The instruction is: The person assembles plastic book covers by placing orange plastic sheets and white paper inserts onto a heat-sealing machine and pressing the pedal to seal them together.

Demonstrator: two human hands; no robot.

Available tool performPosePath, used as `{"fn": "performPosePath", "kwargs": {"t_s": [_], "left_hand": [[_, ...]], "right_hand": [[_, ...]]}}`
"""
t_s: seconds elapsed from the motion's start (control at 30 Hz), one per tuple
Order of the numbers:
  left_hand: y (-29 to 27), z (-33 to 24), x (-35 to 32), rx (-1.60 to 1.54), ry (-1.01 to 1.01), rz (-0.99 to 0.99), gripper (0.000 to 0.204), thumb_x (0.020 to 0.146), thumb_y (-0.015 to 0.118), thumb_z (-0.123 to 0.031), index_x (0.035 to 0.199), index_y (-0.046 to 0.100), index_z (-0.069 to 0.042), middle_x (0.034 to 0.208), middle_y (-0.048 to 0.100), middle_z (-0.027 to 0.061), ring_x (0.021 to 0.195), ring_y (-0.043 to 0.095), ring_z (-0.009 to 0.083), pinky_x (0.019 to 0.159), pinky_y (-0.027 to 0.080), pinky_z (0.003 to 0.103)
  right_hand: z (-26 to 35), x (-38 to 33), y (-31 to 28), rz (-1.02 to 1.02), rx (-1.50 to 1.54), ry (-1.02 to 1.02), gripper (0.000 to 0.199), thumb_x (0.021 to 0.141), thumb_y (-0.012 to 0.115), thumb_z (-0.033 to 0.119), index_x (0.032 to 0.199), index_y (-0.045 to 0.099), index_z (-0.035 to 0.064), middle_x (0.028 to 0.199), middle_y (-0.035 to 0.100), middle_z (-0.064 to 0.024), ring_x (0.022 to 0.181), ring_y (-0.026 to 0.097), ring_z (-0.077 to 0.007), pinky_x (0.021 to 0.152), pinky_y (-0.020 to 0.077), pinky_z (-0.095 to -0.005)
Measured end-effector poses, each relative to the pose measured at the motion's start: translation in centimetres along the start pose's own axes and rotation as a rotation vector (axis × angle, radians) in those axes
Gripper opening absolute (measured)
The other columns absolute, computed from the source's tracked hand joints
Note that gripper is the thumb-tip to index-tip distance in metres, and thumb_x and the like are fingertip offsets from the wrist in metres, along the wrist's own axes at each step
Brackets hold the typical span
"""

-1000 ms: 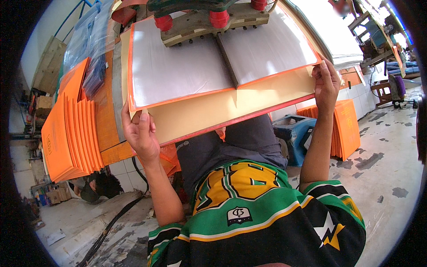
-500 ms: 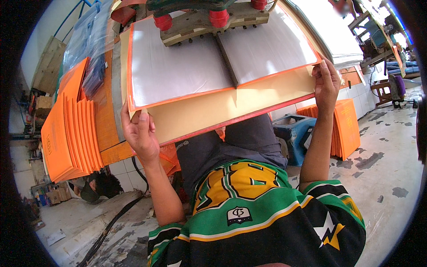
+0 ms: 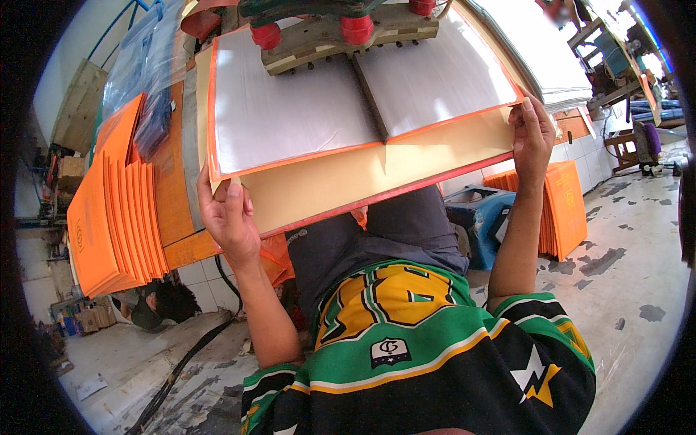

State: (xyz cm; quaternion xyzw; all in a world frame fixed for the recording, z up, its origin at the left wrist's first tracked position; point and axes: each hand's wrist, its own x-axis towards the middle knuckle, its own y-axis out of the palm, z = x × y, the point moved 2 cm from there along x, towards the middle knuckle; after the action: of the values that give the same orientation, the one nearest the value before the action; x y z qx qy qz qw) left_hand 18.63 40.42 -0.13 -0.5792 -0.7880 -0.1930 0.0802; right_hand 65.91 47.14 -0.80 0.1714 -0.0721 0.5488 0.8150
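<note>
An opened orange-edged folder cover [image 3: 290, 116] with whitish, glossy plastic panels and a dark strip down its middle lies spread before me. Its near edge hangs over a tan board [image 3: 377, 174] with a red front edge. My left hand [image 3: 230, 217] pinches the cover's near left corner between thumb and fingers. At the near right corner, my right hand [image 3: 533, 134] grips the same cover, thumb on top. Above the cover's far middle sits a machine's press bar [image 3: 304, 56] with red cylinders [image 3: 357, 29]; whether it touches the cover I cannot tell.
Orange folders [image 3: 119, 225] stand in a row on the wooden table [image 3: 170, 167] at left, near clear plastic sheets [image 3: 145, 58]. More orange folders [image 3: 565, 210] stand at right by a blue machine casing [image 3: 478, 217]. A white stack [image 3: 558, 72] lies far right. A black cable [image 3: 181, 362] crosses the floor.
</note>
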Motion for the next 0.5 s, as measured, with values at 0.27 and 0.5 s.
{"fn": "performPosePath", "kwargs": {"t_s": [0.27,0.5], "left_hand": [[0.06,-0.09,-0.02,0.007,-0.007,0.0,0.048,0.1,0.06,-0.008,0.145,0.045,0.003,0.101,0.071,0.0072,0.067,0.044,0.0033,0.059,0.036,0.021],[0.03,-0.09,-0.01,-0.002,-0.006,-0.003,0.048,0.1,0.059,-0.007,0.145,0.044,0.004,0.102,0.071,0.0075,0.067,0.044,0.0032,0.059,0.036,0.02]], "right_hand": [[0.13,-0.12,0.06,-0.006,-0.013,-0.006,0.036,0.105,0.061,0.021,0.128,0.067,-0.0055,0.084,0.059,0.0005,0.078,0.05,-0.0063,0.069,0.0378,-0.0207],[0.08,-0.09,-0.03,-0.011,-0.006,0.016,0.036,0.105,0.06,0.02,0.128,0.066,-0.0069,0.084,0.057,0.0002,0.079,0.05,-0.0072,0.071,0.0385,-0.0219]]}}
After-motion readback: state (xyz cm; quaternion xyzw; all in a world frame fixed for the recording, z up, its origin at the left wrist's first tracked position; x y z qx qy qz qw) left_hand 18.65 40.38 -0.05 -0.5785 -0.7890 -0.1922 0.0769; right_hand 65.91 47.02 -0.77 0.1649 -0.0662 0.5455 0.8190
